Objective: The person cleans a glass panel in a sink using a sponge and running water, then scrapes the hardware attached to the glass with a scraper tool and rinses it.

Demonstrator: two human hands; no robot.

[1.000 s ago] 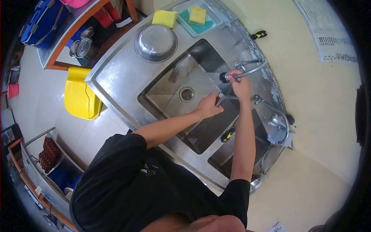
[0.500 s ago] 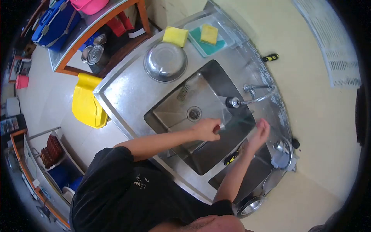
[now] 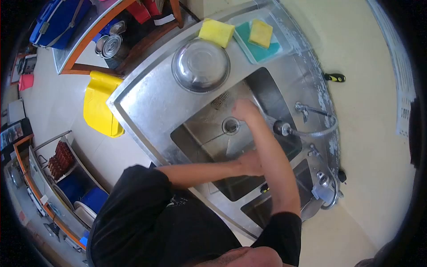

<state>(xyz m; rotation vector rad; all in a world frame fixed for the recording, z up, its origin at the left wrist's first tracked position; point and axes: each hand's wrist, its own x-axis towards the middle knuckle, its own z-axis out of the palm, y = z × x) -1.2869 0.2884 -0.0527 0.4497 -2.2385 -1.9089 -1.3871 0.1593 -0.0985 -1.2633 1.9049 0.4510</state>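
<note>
My left hand (image 3: 250, 163) is low over the main sink basin (image 3: 202, 133), partly hidden behind my right forearm. It is closed on what looks like a knife (image 3: 237, 144); a flat grey blade shows above the fingers, and the handle is hidden. My right hand (image 3: 244, 109) reaches across above the left one, over the far part of the basin near the drain (image 3: 231, 126). Its fingers are curled closed, and whatever they may hold cannot be made out. The black spray head (image 3: 281, 128) of a flexible faucet hangs beside my right forearm.
An upturned steel bowl (image 3: 201, 66) and a yellow sponge (image 3: 216, 32) sit on the counter. A clear tray (image 3: 249, 53) holds another sponge (image 3: 260, 33). A smaller basin (image 3: 262, 209) lies to the right. A yellow-black handle (image 3: 335, 78) lies by the wall edge.
My right hand has swung from beside the faucet across to the far part of the basin. My left hand has moved slightly nearer to me, with the blade now pointing away. The view has shifted.
</note>
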